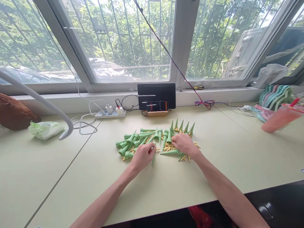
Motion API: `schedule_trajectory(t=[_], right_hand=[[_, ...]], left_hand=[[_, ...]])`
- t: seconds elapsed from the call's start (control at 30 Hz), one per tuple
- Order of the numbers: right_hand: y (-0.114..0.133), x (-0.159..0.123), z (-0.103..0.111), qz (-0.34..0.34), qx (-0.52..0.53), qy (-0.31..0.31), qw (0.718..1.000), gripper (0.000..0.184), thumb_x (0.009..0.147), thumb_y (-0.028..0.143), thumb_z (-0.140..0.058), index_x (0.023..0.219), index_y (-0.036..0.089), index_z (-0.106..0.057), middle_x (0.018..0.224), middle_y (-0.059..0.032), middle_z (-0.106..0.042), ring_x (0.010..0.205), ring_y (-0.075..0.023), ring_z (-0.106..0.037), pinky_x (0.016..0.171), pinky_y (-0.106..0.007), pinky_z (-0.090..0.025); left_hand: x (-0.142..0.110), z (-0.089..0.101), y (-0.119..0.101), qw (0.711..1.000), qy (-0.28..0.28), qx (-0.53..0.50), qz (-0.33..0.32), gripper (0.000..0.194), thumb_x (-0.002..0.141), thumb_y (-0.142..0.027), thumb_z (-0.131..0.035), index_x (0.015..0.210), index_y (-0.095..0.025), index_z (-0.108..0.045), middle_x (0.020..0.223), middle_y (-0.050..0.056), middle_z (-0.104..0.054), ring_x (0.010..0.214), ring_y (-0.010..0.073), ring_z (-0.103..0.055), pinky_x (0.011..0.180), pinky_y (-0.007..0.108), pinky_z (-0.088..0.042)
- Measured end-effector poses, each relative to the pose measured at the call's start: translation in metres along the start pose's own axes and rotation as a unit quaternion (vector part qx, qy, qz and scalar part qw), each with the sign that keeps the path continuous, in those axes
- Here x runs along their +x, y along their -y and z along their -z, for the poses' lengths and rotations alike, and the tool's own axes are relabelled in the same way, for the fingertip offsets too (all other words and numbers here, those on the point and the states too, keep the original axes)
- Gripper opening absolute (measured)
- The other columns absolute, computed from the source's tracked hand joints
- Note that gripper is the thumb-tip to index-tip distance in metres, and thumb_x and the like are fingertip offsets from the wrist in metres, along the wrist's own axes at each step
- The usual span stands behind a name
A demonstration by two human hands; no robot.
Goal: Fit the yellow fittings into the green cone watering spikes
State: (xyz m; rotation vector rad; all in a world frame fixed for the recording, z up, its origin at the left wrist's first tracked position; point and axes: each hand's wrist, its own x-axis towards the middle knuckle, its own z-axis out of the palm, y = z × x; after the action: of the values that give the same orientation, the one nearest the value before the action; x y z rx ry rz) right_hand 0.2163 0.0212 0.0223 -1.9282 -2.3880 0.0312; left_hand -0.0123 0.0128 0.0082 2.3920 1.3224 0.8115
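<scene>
My left hand (142,155) is closed on a green plastic spike (153,162), whose pointed end hangs down toward the table. A small yellow fitting (157,149) shows just right of those fingertips. My right hand (184,144) has its fingers bent together over a heap of small yellow fittings (169,146); what they pinch, if anything, is hidden. Left of my left hand lies a loose pile of green spikes (129,144). Behind my right hand several spikes stand in a row, points up (182,125). One more spike (170,152) lies flat between the hands.
A dark tablet (156,91) with a phone (157,106) before it stands at the table's back. Beside it are a power strip (110,114) and cables. A white curved tube (42,98) crosses the left. A pink cup (281,117) and coloured hangers (276,96) are at right.
</scene>
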Motion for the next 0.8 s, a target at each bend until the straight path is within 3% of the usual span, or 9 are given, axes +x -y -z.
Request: schedule_trajectory(t=[0.37, 0.8], right_hand=[[0.0038, 0.0002, -0.0006, -0.006, 0.000, 0.014, 1.000, 0.016, 0.083, 0.012, -0.054, 0.075, 0.015, -0.068, 0.077, -0.0088, -0.067, 0.069, -0.0171, -0.061, 0.056, -0.024, -0.030], [0.0079, -0.0042, 0.0037, 0.006, 0.026, -0.006, 1.000, 0.022, 0.088, 0.023, -0.054, 0.070, 0.015, -0.065, 0.072, -0.0073, -0.065, 0.068, -0.0165, -0.059, 0.055, -0.025, -0.028]], left_hand=[[-0.0019, -0.0027, 0.0028, 0.999, -0.028, -0.011, -0.028, 0.026, 0.093, -0.028, -0.046, 0.071, -0.019, -0.057, 0.052, -0.004, -0.045, 0.048, 0.0101, -0.036, 0.052, 0.022, -0.032], [-0.0012, -0.0033, 0.0059, 0.998, -0.049, -0.026, -0.033, 0.026, 0.093, -0.029, -0.046, 0.076, -0.019, -0.062, 0.053, -0.004, -0.047, 0.048, 0.0101, -0.038, 0.053, 0.022, -0.034]])
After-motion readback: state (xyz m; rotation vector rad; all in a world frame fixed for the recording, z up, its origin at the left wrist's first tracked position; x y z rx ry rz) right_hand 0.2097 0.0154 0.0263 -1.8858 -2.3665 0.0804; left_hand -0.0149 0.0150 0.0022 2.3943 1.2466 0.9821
